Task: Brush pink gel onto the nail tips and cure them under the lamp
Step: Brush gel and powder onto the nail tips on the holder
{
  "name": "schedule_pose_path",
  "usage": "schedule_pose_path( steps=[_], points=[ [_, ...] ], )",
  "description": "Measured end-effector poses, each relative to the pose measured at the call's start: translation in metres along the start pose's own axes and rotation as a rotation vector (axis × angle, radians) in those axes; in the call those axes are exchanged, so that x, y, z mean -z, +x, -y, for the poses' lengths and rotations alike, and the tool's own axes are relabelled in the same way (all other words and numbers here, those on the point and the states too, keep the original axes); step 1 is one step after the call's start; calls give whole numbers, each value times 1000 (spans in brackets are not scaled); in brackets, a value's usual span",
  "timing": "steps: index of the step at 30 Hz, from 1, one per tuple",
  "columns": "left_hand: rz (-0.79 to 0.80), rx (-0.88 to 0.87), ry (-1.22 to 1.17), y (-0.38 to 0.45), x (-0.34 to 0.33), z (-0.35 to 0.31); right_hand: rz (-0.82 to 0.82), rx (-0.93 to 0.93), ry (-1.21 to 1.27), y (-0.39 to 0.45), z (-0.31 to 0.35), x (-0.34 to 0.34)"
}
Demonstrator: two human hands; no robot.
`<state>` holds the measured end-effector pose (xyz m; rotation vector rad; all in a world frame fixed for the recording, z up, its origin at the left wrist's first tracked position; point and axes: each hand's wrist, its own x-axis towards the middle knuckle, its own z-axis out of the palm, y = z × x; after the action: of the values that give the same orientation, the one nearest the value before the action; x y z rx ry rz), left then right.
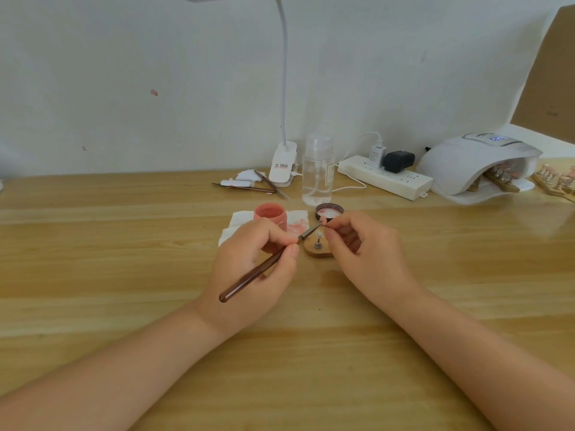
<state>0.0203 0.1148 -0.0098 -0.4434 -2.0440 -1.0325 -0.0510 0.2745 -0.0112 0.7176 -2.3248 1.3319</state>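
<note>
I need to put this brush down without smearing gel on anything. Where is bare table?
Bare wood lies left of the tissue and near the table edge, between the forearms. Crowded: around the pink gel jar, lid, nail stand, and the back row from tweezers to curing lamp.

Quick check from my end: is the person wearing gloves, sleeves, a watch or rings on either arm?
Nothing worn shows. The left hand and right hand are bare, with no gloves and no rings that I can make out. Both forearms are uncovered up to the frame edge: no sleeves, watch, bracelet or strap in view. Fingernails look short and unpainted, though they are small in this view.
</note>
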Motion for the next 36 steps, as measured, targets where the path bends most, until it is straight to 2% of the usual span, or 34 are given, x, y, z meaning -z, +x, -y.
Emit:
schedule_pose_path(
  steps=[4,9,13,26,31,36],
  points=[
    [-13,-24,-35,0,3,-4,8,-3,-3,0,0,1],
    [-22,91,-20,1,0,-5,12,3,-4,-1,0,1],
    [7,181,-103,1,-2,-3,14,17,0,-1,0,1],
    [-9,217,-236,0,1,-1,18,6,22,0,-2,0],
    [24,154,-108,0,-2,-4,6,24,24,-1,-3,0],
    [34,70,-120,-2,3,-5,-13,43,28,0,-4,0]
  ],
)
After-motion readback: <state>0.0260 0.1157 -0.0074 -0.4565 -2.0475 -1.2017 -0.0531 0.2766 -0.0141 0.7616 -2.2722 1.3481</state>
